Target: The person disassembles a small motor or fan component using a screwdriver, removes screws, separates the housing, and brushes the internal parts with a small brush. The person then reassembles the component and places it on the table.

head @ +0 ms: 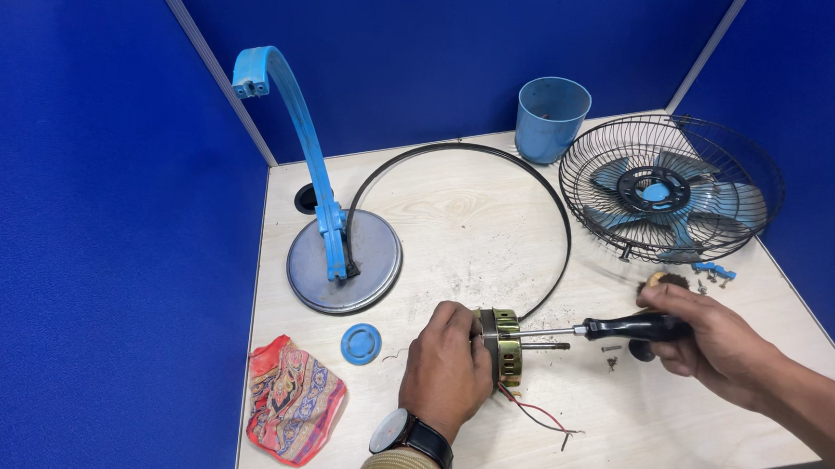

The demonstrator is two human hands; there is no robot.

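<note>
One left hand (pixel 446 362) grips one small fan motor (pixel 503 344) near the counter's (pixel 467 218) front edge. One right hand (pixel 711 335) is closed around one screwdriver (pixel 605 328), its tip at the motor. One blue cup (pixel 550 119) and one fan cage (pixel 670 188) sit by the far right corner.

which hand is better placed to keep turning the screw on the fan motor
The right hand: it grips the screwdriver, whose tip is at the fan motor. The left hand is wrapped around the motor, steadying it.

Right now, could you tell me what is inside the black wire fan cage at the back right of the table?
Inside the wire cage, light blue fan blades and a blue hub show through the wires. Whatever lies under the blades is hidden.
</note>
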